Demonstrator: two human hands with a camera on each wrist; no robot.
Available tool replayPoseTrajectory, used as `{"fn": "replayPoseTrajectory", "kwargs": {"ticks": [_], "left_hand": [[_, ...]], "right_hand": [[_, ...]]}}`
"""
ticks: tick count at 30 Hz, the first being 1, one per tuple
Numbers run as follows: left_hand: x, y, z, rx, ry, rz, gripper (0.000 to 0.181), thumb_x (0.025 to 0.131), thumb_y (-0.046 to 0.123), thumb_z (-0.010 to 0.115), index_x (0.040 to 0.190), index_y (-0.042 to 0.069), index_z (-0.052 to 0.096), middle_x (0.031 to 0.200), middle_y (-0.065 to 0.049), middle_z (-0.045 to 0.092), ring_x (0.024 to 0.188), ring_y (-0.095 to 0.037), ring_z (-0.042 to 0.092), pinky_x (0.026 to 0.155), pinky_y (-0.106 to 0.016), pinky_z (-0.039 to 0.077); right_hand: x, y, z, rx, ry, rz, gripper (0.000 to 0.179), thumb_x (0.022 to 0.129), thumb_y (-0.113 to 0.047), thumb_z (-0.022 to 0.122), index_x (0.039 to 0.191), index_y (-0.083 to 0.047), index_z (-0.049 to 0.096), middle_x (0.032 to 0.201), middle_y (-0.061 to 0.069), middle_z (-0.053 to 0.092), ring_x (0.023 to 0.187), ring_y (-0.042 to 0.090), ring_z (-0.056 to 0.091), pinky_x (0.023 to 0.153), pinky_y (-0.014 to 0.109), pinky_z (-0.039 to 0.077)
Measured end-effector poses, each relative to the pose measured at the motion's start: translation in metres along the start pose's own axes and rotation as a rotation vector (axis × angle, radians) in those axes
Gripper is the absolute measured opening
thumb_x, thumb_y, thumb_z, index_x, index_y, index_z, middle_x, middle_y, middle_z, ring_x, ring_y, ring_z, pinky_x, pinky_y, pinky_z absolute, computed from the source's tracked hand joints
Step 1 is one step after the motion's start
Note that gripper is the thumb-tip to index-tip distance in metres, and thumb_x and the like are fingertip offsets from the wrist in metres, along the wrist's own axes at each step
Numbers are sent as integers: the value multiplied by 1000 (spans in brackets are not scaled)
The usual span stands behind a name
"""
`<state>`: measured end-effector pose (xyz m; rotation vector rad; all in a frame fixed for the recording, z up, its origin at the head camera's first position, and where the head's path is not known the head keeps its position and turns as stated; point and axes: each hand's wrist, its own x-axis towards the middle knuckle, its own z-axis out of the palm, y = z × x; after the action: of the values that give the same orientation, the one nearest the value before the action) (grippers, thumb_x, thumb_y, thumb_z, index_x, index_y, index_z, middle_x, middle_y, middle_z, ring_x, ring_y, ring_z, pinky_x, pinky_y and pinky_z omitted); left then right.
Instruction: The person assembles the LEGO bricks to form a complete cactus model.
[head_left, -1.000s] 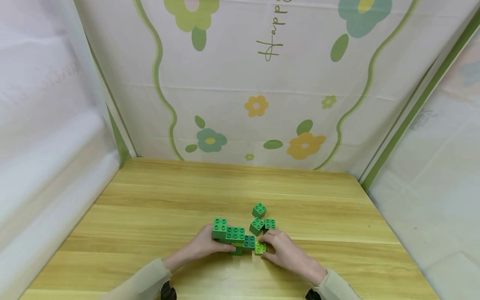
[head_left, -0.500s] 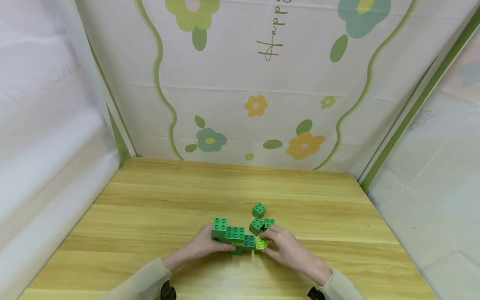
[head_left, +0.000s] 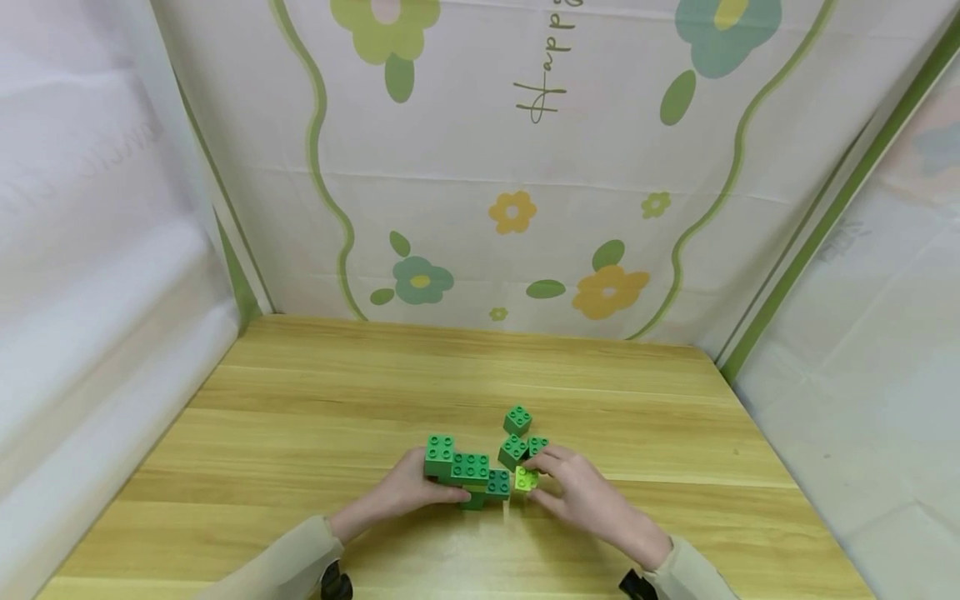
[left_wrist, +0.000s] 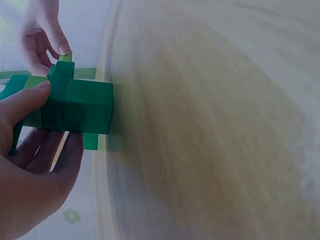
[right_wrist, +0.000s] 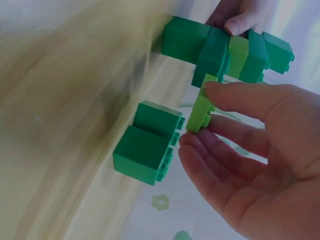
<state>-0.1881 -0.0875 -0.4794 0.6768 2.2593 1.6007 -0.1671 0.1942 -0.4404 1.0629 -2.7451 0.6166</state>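
My left hand [head_left: 415, 485] grips a stepped build of stacked green bricks [head_left: 471, 468], thumb on the near side. A dark green brick [head_left: 498, 483] juts from its right side, low down. Between the thumb and fingers of my right hand [head_left: 581, 496] is a thin lime-green brick [head_left: 527, 479], just right of the build. In the right wrist view this lime brick [right_wrist: 201, 105] hangs above the table with its studs towards the palm. From the left wrist, the build's lowest brick [left_wrist: 89, 106] shows close to the table top; whether it touches is unclear.
Three loose green two-by-two bricks lie just beyond the right hand: a rear one [head_left: 517, 420], a middle one [head_left: 513, 452] and one partly behind the fingers [head_left: 537, 445]. Flower-print cloth [head_left: 465, 150] walls the wooden table [head_left: 337, 375] at the back and sides.
The right hand has moved slightly away from me and to the right with the lime brick, widening the gap to the dark green brick. The left hand and build stay put.
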Motion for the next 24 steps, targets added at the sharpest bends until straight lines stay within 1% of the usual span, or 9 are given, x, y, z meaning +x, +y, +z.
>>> {"fn": "replayPoseTrajectory", "kwargs": {"ticks": [5,13,24], "left_hand": [[0,0,0,6,2,-2,41,80,20,83,117,11,68,113,-8,75,103,-11,70,91,-21,55],[1,-1,0,9,-3,7,41,80,20,82,118,12,69,113,-7,75,102,-9,70,91,-19,54],[1,-1,0,-5,-9,2,41,80,19,83,118,12,69,114,-7,75,104,-12,71,92,-21,55]], "right_hand": [[1,-1,-4,-21,17,-10,33,80,-11,79,110,-4,68,105,4,70,95,16,68,85,26,60],[3,-2,-7,-41,29,-33,33,80,-12,80,109,-4,68,105,3,70,96,15,68,84,26,60],[6,-6,-7,-33,45,-66,33,79,-10,81,109,-5,69,105,3,70,96,14,68,84,23,60]]}}
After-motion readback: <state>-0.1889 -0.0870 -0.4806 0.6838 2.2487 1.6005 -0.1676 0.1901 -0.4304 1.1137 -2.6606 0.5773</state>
